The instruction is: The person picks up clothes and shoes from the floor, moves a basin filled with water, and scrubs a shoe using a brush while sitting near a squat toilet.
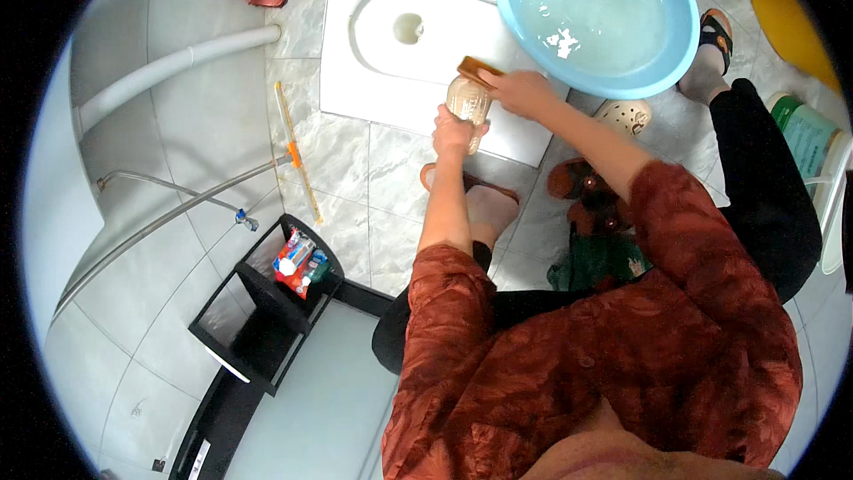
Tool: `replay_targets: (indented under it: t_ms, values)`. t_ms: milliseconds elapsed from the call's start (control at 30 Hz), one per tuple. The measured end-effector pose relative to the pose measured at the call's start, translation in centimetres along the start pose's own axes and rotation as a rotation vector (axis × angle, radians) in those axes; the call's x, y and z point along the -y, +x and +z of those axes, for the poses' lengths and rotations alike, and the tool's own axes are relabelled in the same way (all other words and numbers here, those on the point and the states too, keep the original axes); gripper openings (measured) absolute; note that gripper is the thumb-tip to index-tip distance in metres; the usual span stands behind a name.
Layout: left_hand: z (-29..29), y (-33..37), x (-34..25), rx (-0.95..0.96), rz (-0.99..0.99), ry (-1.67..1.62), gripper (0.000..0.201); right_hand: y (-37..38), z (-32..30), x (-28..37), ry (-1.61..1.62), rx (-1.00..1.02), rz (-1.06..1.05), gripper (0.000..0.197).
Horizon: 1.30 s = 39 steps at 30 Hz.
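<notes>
Left hand: here it is, the left hand (454,131) wrapped around the near half of the shoe (468,100), digits showing on both sides of it.
Right hand: and the right hand (524,93) is closed on the end of the brush (481,68), some of its fingers out of sight beneath.
Shoe: right up front, held over the near edge of the pan (373,89), just in from that slab's border.
Pan edge: it slants down to the right, and the left wrist crosses it; white slab spreads left of the shoe, giving that side room.
Basin edge: tighter on the right! The blue basin (617,92) overlaps the slab's corner, its rim near the right forearm, cloudy water inside.
Floor side: grey tile (346,160) runs from the slab to the wall, a yellow stick (298,156) along the foot of that wall.
Under the arm: a second clog (626,116), cream and holed, sits between basin and forearm.
Shoe's looks: pale beige, long, rounded at the far end, raised pattern on the upturned face; the brush lies across its tip, bristle contact impossible to tell.
</notes>
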<state>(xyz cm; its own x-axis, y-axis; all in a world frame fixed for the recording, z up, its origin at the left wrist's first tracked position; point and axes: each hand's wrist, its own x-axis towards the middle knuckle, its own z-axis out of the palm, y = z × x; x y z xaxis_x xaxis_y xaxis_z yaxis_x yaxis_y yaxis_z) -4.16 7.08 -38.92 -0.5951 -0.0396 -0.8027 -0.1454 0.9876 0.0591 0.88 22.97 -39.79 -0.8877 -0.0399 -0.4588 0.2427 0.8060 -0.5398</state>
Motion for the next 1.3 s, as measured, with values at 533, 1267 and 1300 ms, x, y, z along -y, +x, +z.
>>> replay_targets:
  t_ms: [533,1267,1300]
  values:
    - [-3.5,1.9,-0.8,0.02,0.001,0.462,0.076,-3.7,-0.3,2.0,0.166,0.108,0.185,0.04]
    - [-1.5,0.5,-2.4,-0.038,0.017,0.492,0.057,1.8,0.7,-0.5,0.15,0.07,0.261,0.036]
    - [-1.5,0.6,-1.3,-0.053,-0.003,0.501,0.056,0.0,0.7,0.9,0.149,0.082,0.242,0.036]
